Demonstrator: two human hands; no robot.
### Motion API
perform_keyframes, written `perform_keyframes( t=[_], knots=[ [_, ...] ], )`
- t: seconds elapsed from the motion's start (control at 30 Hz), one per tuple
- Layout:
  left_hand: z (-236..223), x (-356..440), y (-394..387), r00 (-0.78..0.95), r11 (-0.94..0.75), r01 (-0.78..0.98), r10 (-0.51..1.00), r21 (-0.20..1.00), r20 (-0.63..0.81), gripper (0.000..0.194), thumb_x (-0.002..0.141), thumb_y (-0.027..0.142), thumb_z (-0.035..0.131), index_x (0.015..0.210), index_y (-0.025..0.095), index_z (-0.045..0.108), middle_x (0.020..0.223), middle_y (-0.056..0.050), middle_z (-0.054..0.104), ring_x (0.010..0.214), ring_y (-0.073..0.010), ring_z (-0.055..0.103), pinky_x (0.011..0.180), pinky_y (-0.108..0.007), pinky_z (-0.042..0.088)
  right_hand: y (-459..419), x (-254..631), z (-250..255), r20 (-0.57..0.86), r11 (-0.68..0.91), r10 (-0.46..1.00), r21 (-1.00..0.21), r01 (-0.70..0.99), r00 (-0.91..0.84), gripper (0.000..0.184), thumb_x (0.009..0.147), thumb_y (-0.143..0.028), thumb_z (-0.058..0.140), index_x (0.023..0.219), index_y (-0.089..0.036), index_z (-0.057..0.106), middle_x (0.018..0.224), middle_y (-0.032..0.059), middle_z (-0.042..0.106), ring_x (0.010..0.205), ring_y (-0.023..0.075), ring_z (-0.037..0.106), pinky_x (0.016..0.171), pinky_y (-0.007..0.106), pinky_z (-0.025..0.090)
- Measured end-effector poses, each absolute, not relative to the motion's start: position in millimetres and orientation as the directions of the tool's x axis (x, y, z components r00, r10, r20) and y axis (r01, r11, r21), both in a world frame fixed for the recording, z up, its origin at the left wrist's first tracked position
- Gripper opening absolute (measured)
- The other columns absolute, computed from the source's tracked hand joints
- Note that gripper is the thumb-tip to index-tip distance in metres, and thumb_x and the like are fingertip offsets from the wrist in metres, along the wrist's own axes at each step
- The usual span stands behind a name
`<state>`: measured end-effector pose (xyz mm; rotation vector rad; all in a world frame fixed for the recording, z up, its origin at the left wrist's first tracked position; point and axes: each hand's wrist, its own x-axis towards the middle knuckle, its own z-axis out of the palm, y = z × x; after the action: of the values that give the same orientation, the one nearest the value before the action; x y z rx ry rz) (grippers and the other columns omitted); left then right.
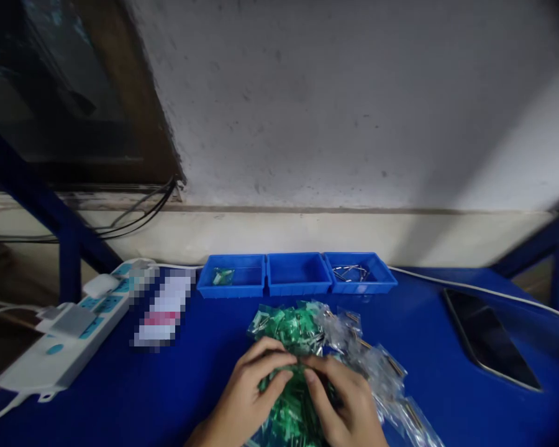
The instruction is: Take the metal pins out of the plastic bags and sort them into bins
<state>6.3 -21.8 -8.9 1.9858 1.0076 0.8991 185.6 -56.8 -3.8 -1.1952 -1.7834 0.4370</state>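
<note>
My left hand (261,382) and my right hand (340,391) meet over a pile of small clear plastic packets with green contents (291,326). Both sets of fingers are bent into a pinch, fingertips close together. A small green plastic packet (279,374) shows between the thumbs and forefingers; its far part is hidden by my fingers. More green packets (291,416) lie beneath my palms. To the right of my right hand, a band of clear packets with thin metal pieces (384,369) runs toward the near edge.
Three blue trays stand along the wall: the left one (230,290) holds a green packet, the middle one (299,288) is bare, and the right one (364,288) has thin metal pieces. A power strip (69,347) with plugs lies left; a phone (489,338) lies right on the blue table (168,397).
</note>
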Motion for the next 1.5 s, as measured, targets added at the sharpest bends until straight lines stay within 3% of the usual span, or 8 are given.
perform_keyframes(
  t=[0.13,0.3,0.5,0.57,0.77,1.03,1.27,1.5],
  knots=[
    [-14,2,-24,0.395,-0.456,0.370,0.866,0.810,0.308,0.032,0.088,0.015,0.046,0.110,0.031,0.065,0.116,-0.008,0.052,0.097,-0.0189,0.055,0.081,-0.030,0.049,-58,185,-11,0.521,0.478,0.849,-0.678,0.559,-0.094,0.015,0.083,-0.019,0.053,0.094,-0.021,0.063,0.078,0.0046,0.070,0.068,0.0162,0.068,0.061,0.023,0.055],
    [-10,2,-28,0.362,-0.433,0.384,0.883,0.815,0.299,0.033,0.088,0.017,0.046,0.116,0.029,0.058,0.114,-0.007,0.052,0.106,-0.0211,0.052,0.085,-0.031,0.047,-61,182,-6,0.498,0.443,0.866,-0.711,0.547,-0.054,0.013,0.085,-0.021,0.052,0.086,-0.020,0.064,0.076,0.0050,0.070,0.066,0.0169,0.068,0.059,0.025,0.054],
    [-10,5,-25,0.171,-0.385,0.364,0.923,0.848,0.346,0.034,0.093,0.032,0.037,0.119,0.022,0.056,0.119,-0.009,0.054,0.085,-0.0179,0.058,0.070,-0.028,0.048,-61,175,-2,0.559,0.481,0.829,-0.686,0.546,-0.028,0.017,0.084,-0.025,0.053,0.089,-0.018,0.067,0.085,0.0051,0.073,0.071,0.0164,0.068,0.065,0.027,0.054],
    [-9,4,-22,0.146,-0.355,0.303,0.934,0.884,0.326,0.039,0.094,0.038,0.035,0.119,0.018,0.056,0.112,-0.010,0.059,0.075,-0.0164,0.058,0.064,-0.027,0.047,-60,173,-2,0.581,0.516,0.812,-0.677,0.524,-0.049,0.018,0.083,-0.025,0.054,0.091,-0.019,0.068,0.087,0.0051,0.073,0.070,0.0159,0.069,0.065,0.027,0.055],
    [-6,6,-19,0.198,-0.304,0.115,0.940,0.946,0.278,0.042,0.080,0.034,0.060,0.116,0.015,0.051,0.103,-0.009,0.060,0.077,-0.0148,0.059,0.069,-0.025,0.047,-56,168,-1,0.623,0.584,0.775,-0.641,0.498,-0.108,0.021,0.082,-0.024,0.053,0.094,-0.018,0.069,0.093,0.0068,0.073,0.080,0.0184,0.069,0.073,0.030,0.055],
    [-16,5,-18,0.200,-0.162,0.000,0.967,0.987,0.159,0.041,0.078,0.032,0.065,0.114,0.019,0.049,0.105,-0.007,0.056,0.071,-0.0106,0.055,0.062,-0.021,0.044,-69,172,-2,0.543,0.545,0.823,-0.671,0.503,-0.168,0.027,0.085,-0.023,0.050,0.105,-0.017,0.067,0.097,0.0091,0.071,0.085,0.0205,0.069,0.071,0.031,0.057],
    [-18,0,-21,0.239,-0.055,-0.079,0.968,0.995,0.072,0.042,0.079,0.029,0.066,0.118,0.024,0.048,0.109,-0.007,0.057,0.076,-0.0113,0.054,0.064,-0.021,0.043,-74,172,0,0.616,0.595,0.769,-0.589,0.546,-0.172,0.028,0.082,-0.018,0.052,0.106,-0.015,0.066,0.094,0.0099,0.073,0.085,0.0221,0.070,0.070,0.029,0.059],
    [-12,1,-23,0.257,-0.080,-0.112,0.961,0.990,0.107,0.038,0.081,0.027,0.065,0.116,0.024,0.049,0.091,-0.002,0.057,0.081,-0.0126,0.055,0.074,-0.023,0.043,-74,172,-2,0.600,0.574,0.785,-0.610,0.546,-0.155,0.027,0.083,-0.019,0.052,0.106,-0.016,0.066,0.094,0.0091,0.073,0.086,0.0223,0.070,0.070,0.030,0.059]
  ],
)
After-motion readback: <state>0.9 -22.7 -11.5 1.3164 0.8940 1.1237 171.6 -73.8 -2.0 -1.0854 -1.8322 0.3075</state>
